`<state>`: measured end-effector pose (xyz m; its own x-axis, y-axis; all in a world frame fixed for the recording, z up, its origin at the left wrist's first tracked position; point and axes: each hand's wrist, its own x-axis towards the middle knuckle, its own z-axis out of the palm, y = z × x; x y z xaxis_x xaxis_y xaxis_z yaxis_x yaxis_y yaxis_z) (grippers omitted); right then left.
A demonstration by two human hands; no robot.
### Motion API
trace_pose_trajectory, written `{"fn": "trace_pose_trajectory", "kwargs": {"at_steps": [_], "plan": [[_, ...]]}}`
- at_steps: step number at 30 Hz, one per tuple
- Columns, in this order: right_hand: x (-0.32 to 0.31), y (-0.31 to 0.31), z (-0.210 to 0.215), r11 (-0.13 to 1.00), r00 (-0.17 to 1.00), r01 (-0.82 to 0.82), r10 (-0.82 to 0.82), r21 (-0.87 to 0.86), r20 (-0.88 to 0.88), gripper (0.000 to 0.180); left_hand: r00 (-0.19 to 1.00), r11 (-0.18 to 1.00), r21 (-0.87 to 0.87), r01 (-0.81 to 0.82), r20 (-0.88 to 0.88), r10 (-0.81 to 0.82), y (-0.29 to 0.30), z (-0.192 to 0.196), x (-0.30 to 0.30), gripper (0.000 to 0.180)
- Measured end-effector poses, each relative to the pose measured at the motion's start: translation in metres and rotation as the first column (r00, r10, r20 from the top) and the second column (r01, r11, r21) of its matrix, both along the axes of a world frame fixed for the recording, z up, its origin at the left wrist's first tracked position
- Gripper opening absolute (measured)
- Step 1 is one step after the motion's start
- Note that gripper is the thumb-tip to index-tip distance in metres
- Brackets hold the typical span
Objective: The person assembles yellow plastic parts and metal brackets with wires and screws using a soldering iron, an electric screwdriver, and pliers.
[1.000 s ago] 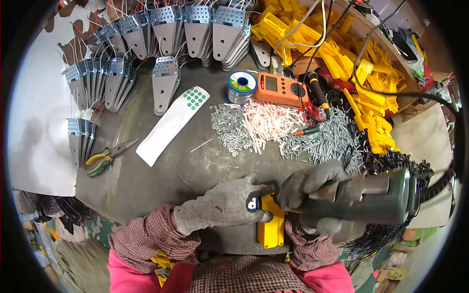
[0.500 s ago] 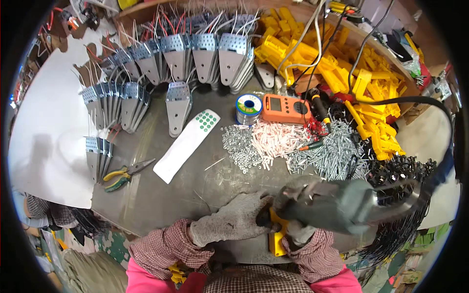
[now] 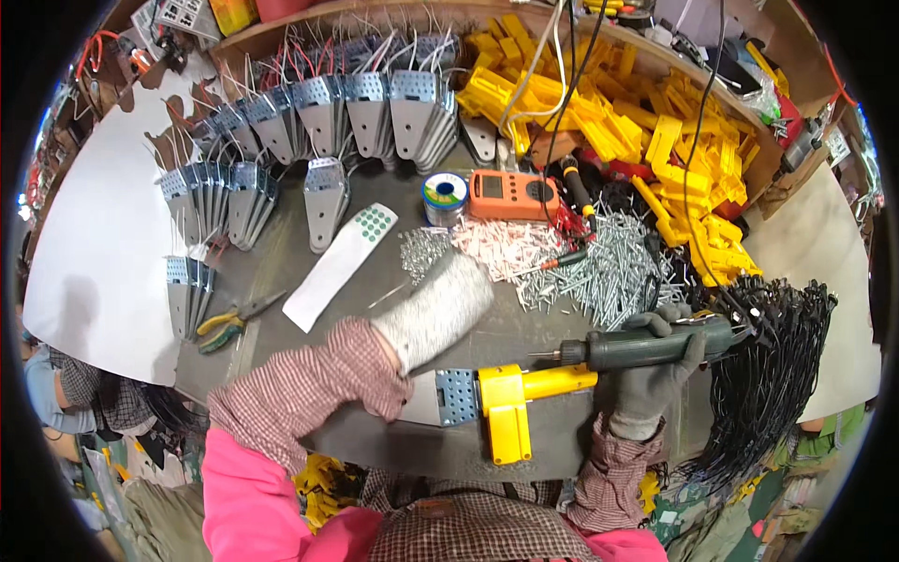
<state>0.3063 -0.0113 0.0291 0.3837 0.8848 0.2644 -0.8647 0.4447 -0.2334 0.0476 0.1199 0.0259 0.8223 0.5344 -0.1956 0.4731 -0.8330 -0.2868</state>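
My right hand [image 3: 649, 386], in a grey glove, is wrapped round a dark green electric screwdriver [image 3: 618, 349], whose bit points left. Just below the bit, a yellow plastic handle-shaped part [image 3: 507, 412] lies on the bench, joined at its left to a perforated metal plate [image 3: 457, 397]. My left hand [image 3: 438, 311], also gloved, reaches over the near edge of the small metal nuts [image 3: 423, 255] and pale pink sleeves [image 3: 501, 249]; its fingertips are hidden from this view. Silver screws [image 3: 599, 272] lie in a heap beyond the screwdriver.
Finished-looking grey metal plates with wires [image 3: 323, 112] stand in rows at the back left. Yellow parts [image 3: 674, 140] are heaped at the back right. An orange multimeter [image 3: 513, 195], a solder spool [image 3: 444, 199], pliers [image 3: 234, 323], a white strip [image 3: 332, 276] and black cables [image 3: 768, 375] lie about.
My left hand has left the yellow part and moved up to the small-parts piles. The screwdriver has drawn back to the right, uncovering the yellow part and its metal plate.
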Motion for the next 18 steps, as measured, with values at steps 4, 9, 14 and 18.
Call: {"fn": "trace_pose_trajectory", "kwargs": {"at_steps": [4,9,14,18], "plan": [[0.016,-0.001,-0.022,0.987,0.993,0.047,-0.063,-0.154,-0.103,0.029,0.734,0.995,-0.076,0.072,0.68,-0.001,-0.003,-0.015,-0.008,0.016],[-0.004,0.0,-0.002,0.943,0.992,0.108,-0.122,-0.315,-0.025,0.023,0.467,0.802,-0.585,-0.118,0.68,0.565,-0.086,0.002,-0.038,0.018],[-0.008,0.006,-0.009,0.973,0.984,-0.003,-0.038,-0.233,-0.174,0.022,0.291,0.787,-0.594,-0.165,0.733,0.615,-0.113,-0.02,-0.037,0.02],[-0.017,0.011,-0.012,0.993,0.988,-0.01,-0.008,-0.117,-0.155,0.026,0.357,0.753,-0.652,-0.093,0.684,0.636,-0.112,-0.023,-0.04,0.021]]}}
